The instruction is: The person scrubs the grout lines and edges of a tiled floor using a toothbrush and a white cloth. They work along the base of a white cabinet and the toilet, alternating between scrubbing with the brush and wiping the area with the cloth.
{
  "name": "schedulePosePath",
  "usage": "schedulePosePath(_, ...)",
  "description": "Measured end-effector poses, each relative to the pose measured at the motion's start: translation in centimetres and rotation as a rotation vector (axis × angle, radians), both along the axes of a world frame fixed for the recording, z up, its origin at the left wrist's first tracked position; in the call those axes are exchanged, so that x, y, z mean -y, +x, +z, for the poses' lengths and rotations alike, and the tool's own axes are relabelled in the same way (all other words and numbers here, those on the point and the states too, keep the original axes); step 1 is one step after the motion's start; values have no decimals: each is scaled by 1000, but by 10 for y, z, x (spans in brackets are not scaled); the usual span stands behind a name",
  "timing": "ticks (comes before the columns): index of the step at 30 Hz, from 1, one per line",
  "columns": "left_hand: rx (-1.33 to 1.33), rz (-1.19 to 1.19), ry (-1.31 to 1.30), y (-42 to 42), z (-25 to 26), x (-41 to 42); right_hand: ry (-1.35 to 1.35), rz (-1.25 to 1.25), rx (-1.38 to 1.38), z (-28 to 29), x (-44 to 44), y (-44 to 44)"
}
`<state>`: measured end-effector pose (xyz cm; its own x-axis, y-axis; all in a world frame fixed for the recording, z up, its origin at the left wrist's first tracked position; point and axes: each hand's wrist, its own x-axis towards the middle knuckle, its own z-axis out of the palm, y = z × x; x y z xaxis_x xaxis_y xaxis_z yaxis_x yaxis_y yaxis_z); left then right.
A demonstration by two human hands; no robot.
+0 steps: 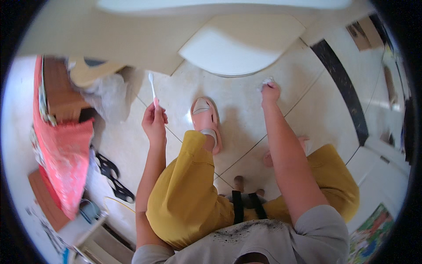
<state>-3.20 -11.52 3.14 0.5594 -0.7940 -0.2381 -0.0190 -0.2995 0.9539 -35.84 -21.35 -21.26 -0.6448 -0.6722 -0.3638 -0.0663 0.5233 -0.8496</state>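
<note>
My left hand [154,119] grips the pink handle of a toothbrush [151,86], whose white head points up and away from me. Out on the right, my right hand [271,93] is closed around a crumpled white tissue or cloth [267,80]; most of it is hidden in the fingers. Just beyond that hand is the rounded edge of a white panel [240,46]. Between my hands, one foot in a pink slipper [205,122] rests on the tiled floor [244,132].
Along the left stand a wooden table [62,89] with a pink cloth [69,155], a plastic bag [110,95] and a black strap-like object [113,178]. A dark floor strip [341,89] curves past a cardboard box [365,33] at right. A white cabinet [379,175] stands lower right.
</note>
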Motion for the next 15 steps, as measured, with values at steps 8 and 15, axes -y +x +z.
schedulePosePath(8, -290, 86, -80, 15, -24, -9, -286, 93, 870, -89, 101, -133)
schedulePosePath(15, -310, 230, 117, 55, -53, -54, 368, 816, -404, 47, 16, 129)
